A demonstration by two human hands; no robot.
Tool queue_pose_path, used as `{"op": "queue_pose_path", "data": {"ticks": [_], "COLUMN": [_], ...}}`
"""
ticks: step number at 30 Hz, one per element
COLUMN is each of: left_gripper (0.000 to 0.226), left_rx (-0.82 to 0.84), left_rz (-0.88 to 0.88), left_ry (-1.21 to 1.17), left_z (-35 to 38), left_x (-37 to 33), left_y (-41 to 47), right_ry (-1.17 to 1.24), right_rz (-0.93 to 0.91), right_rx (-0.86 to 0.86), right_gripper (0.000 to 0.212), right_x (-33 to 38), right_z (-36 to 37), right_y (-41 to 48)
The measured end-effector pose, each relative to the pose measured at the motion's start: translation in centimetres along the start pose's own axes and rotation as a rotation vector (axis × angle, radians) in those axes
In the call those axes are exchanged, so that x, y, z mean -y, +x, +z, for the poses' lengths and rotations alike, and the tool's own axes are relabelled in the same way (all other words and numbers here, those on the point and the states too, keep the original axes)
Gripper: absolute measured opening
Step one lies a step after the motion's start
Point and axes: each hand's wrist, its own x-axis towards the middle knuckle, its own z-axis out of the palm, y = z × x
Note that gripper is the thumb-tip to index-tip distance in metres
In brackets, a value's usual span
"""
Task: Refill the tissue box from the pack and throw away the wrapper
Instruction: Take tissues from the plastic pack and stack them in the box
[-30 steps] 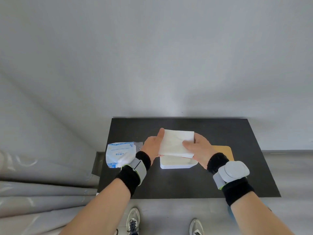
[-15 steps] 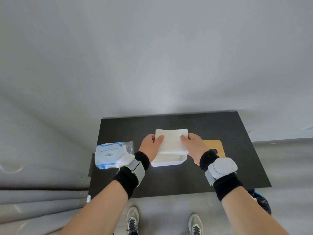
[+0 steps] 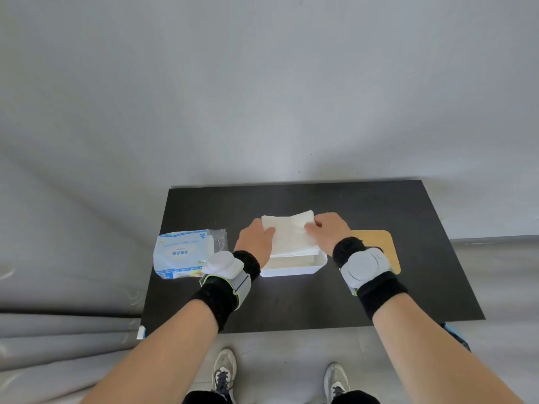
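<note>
Your left hand (image 3: 256,239) and right hand (image 3: 326,231) pinch a white stack of tissues (image 3: 291,236) — tilted, slightly rumpled — over the open white tissue box (image 3: 294,265).

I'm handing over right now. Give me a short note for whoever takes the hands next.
Left hand and right hand: both grip the tissue stack by its sides, over the open white tissue box.
Blue wrapper lies on the black table, left of the box. Tan lid lies right of it.
Done: tissues are out of the wrapper.
Left: seat the stack in the box, probably refit the lid, bin the wrapper.
</note>
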Motion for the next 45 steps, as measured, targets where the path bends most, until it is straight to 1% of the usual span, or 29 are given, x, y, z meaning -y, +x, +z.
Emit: {"op": "queue_pose_path", "data": {"ticks": [7,11,17,19,21,22,25,32,36,40,45], "left_gripper": [0.032,0.030,0.038,0.035,0.033,0.032,0.030,0.026,0.026,0.030,0.027], "left_rx": [-0.050,-0.086,-0.099,-0.106,-0.102,-0.098,-0.107,-0.171,-0.204,-0.224,-0.284], "left_rz": [0.078,0.118,0.153,0.168,0.183,0.193,0.228,0.318,0.351,0.376,0.427], "left_ry": [0.236,0.262,0.298,0.336,0.380,0.404,0.472,0.570,0.584,0.583,0.623], "left_z": [1.0,1.1,0.7,0.8,0.8,0.9,1.0,1.7,1.9,2.1,2.6], "left_x": [1.0,1.4,1.6,1.6,1.5,1.4,1.2,1.6,2.0,2.3,2.9], "left_y": [1.2,1.4,1.9,2.0,2.0,1.9,1.9,2.0,2.2,2.4,2.8], "right_ry": [-0.175,-0.280,-0.397,-0.428,-0.455,-0.469,-0.515,-0.552,-0.564,-0.585,-0.606], "right_rz": [0.040,-0.003,-0.053,-0.076,-0.108,-0.121,-0.147,-0.153,-0.172,-0.206,-0.260], "right_rx": [0.015,0.004,-0.011,-0.013,-0.009,-0.003,0.004,-0.040,-0.047,-0.089,-0.174], "right_gripper": [0.035,0.026,0.031,0.026,0.015,0.013,0.016,0.024,0.031,0.030,0.036], "right_x": [-0.5,-0.7,-1.4,-1.6,-1.6,-1.6,-1.6,-1.8,-2.0,-2.2,-2.7], "right_z": [1.4,1.8,2.0,2.2,2.3,2.4,2.6,2.9,3.0,3.2,3.7], "right_y": [1.5,2.1,2.4,2.6,2.8,2.8,2.8,2.8,3.0,2.8,2.6]}}
